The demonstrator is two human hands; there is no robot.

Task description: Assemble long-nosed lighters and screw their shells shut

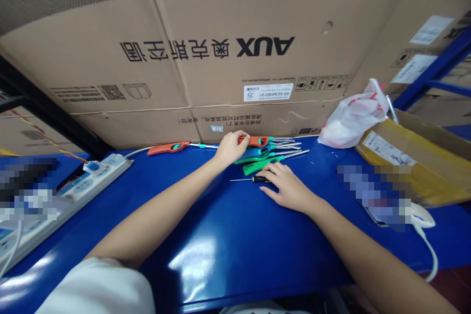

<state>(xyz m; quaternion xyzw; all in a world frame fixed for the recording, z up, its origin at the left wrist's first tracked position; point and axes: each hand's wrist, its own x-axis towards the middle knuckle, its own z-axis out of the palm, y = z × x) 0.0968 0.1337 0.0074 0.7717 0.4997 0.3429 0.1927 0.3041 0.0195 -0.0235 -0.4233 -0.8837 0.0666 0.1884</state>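
Note:
My left hand [231, 148] is closed at the rear end of an orange gas lighter [259, 142], thumb and fingers pinching its handle. Beside it lie a blue lighter [259, 152] and a green lighter [260, 164], their metal tubes pointing right. Another orange lighter [169, 148] rests farther left, its tube pointing toward my left hand. My right hand [283, 184] is low over the table, fingers apart around the black and yellow handle of a small screwdriver [259, 179]. The thumb stays clear of that handle, whose far end is hidden under the fingers. The screwdriver's thin shaft points left.
Behind the blue table [221, 255] stands a large cardboard box [206, 10]. A white power strip [79, 191] runs along the left. At right are a plastic bag [355, 117], an open carton [423, 157] with yellow tape, and a blurred device [375, 196] beside a white cable [432, 250].

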